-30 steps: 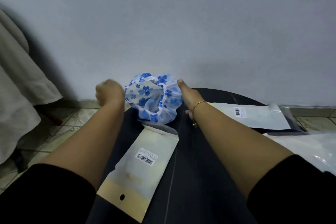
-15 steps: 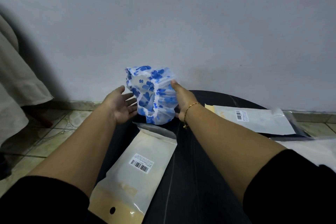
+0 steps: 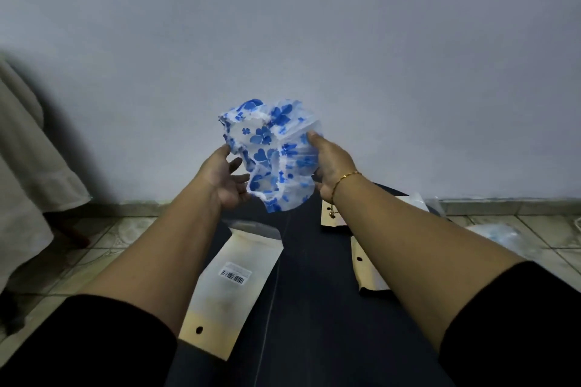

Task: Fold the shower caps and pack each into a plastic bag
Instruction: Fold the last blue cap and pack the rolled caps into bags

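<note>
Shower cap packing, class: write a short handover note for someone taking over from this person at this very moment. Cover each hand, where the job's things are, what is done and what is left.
Right hand: grips the right side of the blue-flowered shower cap, held up in the air in front of the wall.
Left hand: fingers loosely spread, thumb touching the cap's left edge, not gripping.
Cap: crumpled, not yet folded.
Plastic bag with a barcode label lies flat on the dark surface, below the cap.
More bags lie under and beyond the right forearm.
Done: cap picked up.
Left: fold it, slide it into the bag.
</note>
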